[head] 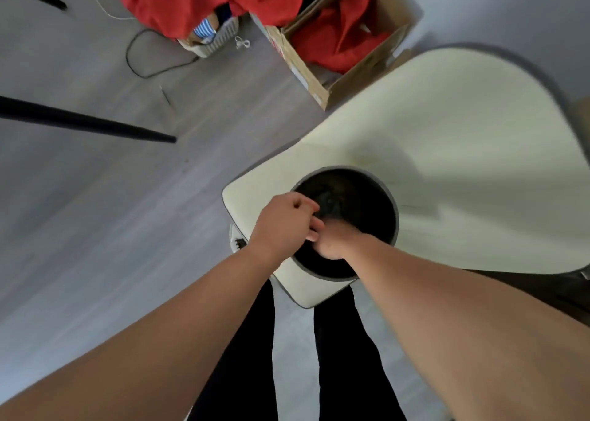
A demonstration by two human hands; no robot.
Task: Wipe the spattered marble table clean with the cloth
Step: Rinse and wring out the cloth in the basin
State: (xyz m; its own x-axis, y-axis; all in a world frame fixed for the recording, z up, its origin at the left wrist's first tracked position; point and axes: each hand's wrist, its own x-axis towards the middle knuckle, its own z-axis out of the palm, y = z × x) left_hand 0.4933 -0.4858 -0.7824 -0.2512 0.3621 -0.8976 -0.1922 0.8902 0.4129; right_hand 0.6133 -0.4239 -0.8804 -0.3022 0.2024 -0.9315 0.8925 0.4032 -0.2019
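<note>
Wiping I judge not begun — both hands, left hand (284,226) curled, right hand (335,242) indistinct, reach into the dark round grey-rimmed basin (391,203) near the cream table (463,133) edge; cloth unseen.

Two hands (284,221) (332,245), one dark bowl (383,203), one table (463,152), two cardboard boxes (335,79) (204,42).

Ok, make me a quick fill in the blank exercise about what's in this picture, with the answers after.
1. Both hands reach into a round dark ____ on the table.
2. The cardboard box on the floor holds ____ fabric.
3. The left hand and right hand are ____ each other.
4. The person wears ____ trousers.

Answers: bowl, red, touching, black
</note>
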